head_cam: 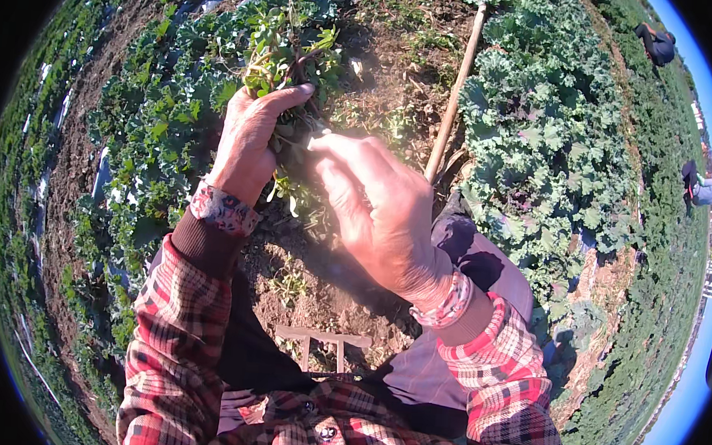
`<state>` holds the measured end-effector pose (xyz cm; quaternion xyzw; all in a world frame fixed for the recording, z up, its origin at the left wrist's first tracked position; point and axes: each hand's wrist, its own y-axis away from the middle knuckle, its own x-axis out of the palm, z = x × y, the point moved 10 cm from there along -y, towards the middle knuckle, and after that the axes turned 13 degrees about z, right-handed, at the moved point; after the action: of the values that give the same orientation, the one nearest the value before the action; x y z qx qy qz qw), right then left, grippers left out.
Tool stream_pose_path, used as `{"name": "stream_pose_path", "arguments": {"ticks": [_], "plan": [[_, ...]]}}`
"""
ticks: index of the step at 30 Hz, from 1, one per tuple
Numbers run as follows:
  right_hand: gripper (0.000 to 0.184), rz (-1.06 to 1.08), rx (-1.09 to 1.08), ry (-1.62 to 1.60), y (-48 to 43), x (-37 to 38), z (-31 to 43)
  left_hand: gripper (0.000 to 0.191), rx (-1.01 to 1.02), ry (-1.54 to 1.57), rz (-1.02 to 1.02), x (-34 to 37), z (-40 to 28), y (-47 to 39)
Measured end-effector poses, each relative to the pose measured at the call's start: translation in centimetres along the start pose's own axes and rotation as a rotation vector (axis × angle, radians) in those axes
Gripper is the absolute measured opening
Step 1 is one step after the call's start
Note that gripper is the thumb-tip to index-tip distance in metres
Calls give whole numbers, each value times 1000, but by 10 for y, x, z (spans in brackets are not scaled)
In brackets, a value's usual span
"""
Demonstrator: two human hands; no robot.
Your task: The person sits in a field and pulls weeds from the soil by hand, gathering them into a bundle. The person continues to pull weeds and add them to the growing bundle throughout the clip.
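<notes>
My left hand (248, 136) is closed around a bunch of uprooted leafy weeds (271, 64) with reddish stems and small rounded green leaves. Some of the stems and leaves hang below the fist over the bare soil. Just right of the bunch is my right hand (375, 205), its back towards me and its fingers bent. Its thumb and fingertips come close to the lower stems, but blur hides whether they grip any. Both wrists show floral cuffs under brown ribbed cuffs and plaid sleeves.
A long wooden handle (459, 88) lies along the right side of the soil path (378, 58). Curly kale (539, 123) grows to the right, more leafy crop (155, 106) to the left. Between my legs is a wooden frame (324, 335). Two people (655, 44) are far off right.
</notes>
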<state>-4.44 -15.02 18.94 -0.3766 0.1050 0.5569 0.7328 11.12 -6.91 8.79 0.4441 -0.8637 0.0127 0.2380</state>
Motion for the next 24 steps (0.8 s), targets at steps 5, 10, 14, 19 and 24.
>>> {"name": "stream_pose_path", "arguments": {"ticks": [5, 10, 14, 19, 24], "plan": [[19, -125, 418, -336, 2, -43, -72, 16, 37, 2, 32, -4, -9, -2], [16, -13, 405, -180, 0, -34, -81, 14, 21, 30, 33, -3, -9, 0], [9, 107, 284, 6, -7, -18, -62, 10, -33, 98, 60, 1, 0, -2], [10, 249, 238, 150, -6, 8, -64, 9, -79, 163, 81, 17, 2, 5], [8, 168, 341, -28, -3, 6, -79, 15, -186, 186, 197, 13, 22, -3]]}}
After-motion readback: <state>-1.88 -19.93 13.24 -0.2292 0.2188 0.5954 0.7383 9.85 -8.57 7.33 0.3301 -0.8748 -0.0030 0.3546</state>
